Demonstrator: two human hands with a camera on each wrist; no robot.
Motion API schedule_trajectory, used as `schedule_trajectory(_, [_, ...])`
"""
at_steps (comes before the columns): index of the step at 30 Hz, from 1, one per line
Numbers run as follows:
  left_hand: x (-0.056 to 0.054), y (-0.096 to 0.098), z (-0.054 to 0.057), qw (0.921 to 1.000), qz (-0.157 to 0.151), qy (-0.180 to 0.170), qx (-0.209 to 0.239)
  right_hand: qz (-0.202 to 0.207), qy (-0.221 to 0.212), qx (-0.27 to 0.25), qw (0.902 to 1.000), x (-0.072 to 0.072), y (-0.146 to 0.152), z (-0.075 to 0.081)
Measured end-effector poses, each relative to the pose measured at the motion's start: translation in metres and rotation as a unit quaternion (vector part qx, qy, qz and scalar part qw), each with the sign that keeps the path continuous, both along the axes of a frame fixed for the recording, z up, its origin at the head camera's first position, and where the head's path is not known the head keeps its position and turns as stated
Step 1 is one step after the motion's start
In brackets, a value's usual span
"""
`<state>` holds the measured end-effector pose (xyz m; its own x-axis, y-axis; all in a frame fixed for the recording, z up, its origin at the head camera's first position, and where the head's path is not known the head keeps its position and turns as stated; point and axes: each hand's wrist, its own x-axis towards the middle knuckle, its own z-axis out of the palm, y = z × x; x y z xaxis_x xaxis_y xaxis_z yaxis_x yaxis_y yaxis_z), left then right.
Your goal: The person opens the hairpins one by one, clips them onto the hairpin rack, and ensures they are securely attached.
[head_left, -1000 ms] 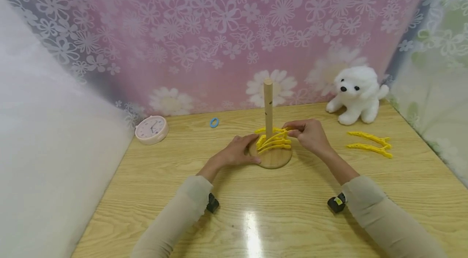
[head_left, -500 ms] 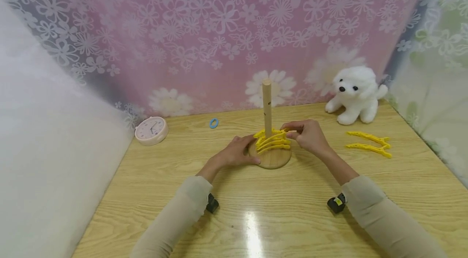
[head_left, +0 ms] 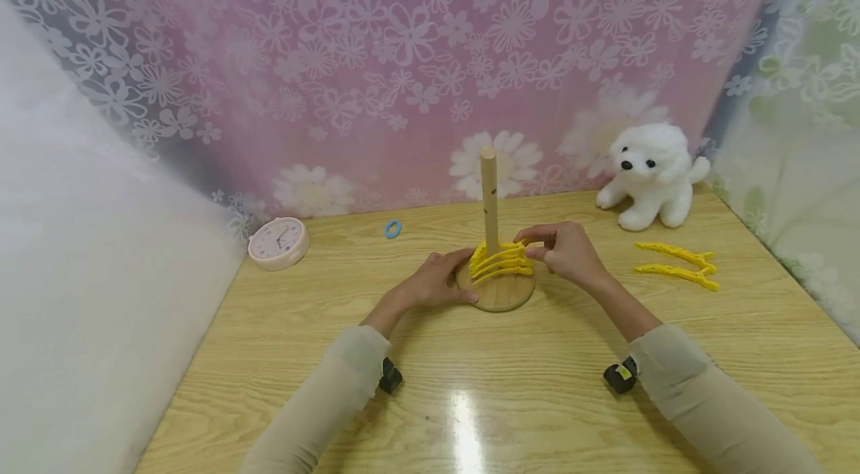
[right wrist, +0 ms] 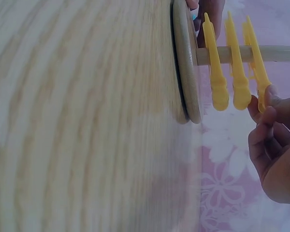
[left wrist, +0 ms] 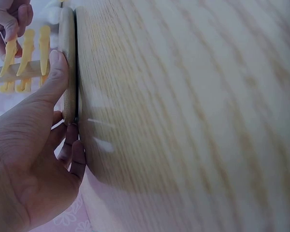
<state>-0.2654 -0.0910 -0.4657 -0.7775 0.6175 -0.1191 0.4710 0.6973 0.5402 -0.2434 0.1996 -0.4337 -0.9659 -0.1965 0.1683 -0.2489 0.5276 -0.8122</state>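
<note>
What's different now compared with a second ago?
The top yellow hair clip, pinched in the right hand, has dipped at its tip end, settling closer to the two clips below on the wooden post. Nothing was newly grasped or let go. The left hand still holds the round base; the two loose clips, blue ring, clock and toy dog stayed put.

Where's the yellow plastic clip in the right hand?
At upper right in the right wrist view, the yellow plastic clip, pinched by the right hand, is at the pale wooden pole, right of two similar clips.
</note>
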Motion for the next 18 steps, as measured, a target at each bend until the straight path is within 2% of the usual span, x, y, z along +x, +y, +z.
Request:
schedule_trajectory(8, [-0.001,-0.001,-0.002,1.0000,-0.001,0.001,0.002,0.061,0.014,0.010,0.9980,0.000,0.006,0.001])
schedule_trajectory(13, [-0.001,-0.001,0.000,1.0000,0.000,-0.002,0.002,0.094,-0.013,-0.019,0.9953,0.000,0.010,-0.001])
schedule_trajectory(18, [0.000,-0.001,0.000,1.0000,0.000,-0.004,0.001,0.107,-0.027,-0.038,0.9932,-0.001,0.013,-0.003])
